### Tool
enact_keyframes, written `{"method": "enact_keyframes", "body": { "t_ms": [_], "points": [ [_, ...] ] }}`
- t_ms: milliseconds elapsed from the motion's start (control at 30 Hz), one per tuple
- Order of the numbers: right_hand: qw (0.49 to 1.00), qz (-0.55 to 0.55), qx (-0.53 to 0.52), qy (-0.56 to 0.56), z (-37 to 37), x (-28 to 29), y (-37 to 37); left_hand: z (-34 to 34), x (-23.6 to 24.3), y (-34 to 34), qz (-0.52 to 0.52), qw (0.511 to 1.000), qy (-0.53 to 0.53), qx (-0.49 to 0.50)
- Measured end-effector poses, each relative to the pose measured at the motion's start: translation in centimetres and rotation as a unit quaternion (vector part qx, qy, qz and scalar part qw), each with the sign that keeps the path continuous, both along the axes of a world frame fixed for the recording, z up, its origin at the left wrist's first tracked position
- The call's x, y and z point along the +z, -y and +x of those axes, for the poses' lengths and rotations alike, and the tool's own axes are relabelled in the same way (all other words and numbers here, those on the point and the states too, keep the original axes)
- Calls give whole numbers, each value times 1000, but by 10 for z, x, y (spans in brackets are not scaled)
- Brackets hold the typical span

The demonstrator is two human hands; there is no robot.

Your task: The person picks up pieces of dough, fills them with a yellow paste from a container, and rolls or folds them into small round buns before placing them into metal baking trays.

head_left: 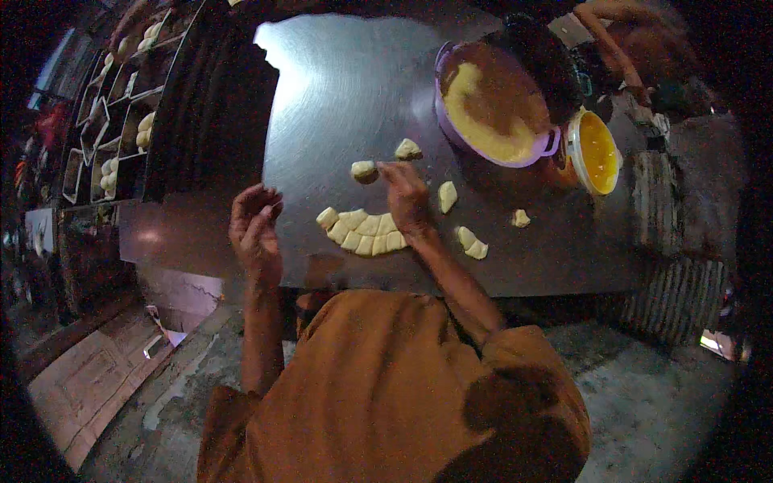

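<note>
My left hand (256, 225) is raised at the table's left side, left of the dough strip, its fingers loosely bent and a little apart with nothing clearly in them. My right hand (407, 201) reaches over the right end of a curved strip of cut dough squares (362, 235), its fingers curled together beside a dough ball (364, 171); whatever they hold is hidden. Another dough lump (408, 148) lies just beyond it. Separate dough pieces lie right of my right arm: one upright oblong (448, 197), a small lump (520, 218) and a larger piece (471, 241).
On the metal table (322, 97), a purple tub (491, 105) of pale yellow crumbly material stands at back right, beside a yellow bucket (594, 153). A rack (113, 125) of dark tins, some with dough balls, is at left. Another person's arm (616, 52) shows at top right.
</note>
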State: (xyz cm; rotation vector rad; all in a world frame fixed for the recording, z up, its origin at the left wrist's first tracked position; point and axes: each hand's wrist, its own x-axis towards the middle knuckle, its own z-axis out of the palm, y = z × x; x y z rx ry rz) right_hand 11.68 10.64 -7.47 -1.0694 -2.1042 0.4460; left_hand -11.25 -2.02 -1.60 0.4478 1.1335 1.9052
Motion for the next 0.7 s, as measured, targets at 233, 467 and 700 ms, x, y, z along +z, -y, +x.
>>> {"method": "enact_keyframes", "body": {
  "t_ms": [233,467,700],
  "points": [
    [933,-175,-262,177,3,1,-47,7,-19,7,-78,997,25,-11],
    [968,-212,-114,-72,4,-8,-47,64,16,-18,-88,984,-123,-99],
    [906,-346,28,-243,63,26,83,146,81,-58,103,736,-665,-74]
  ]
}}
